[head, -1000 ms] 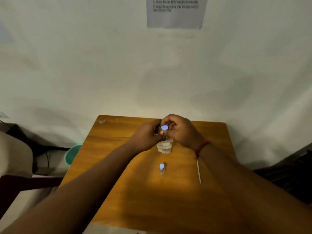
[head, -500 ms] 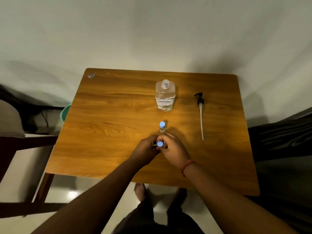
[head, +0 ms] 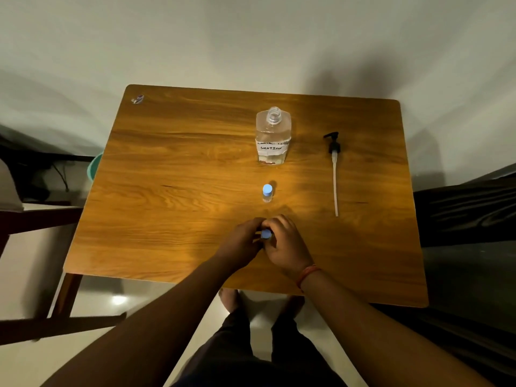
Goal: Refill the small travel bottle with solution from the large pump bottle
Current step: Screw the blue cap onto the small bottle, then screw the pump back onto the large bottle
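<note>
The small travel bottle stands upright near the bench front edge, its blue cap showing between both hands. The left hand curls around it from 9 o'clock, the right hand pinches from 3 o'clock. The large pump bottle, open-necked, lies at 12 o'clock, well apart.

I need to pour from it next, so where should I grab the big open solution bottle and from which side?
Grip the large bottle around its flat body at the label, below the shoulders, coming from its right side with the fingers wrapping the narrow edges. It stands upright with its neck open, so keep it level while lifting. The pump lies apart on the table, leaving that side free.
</note>
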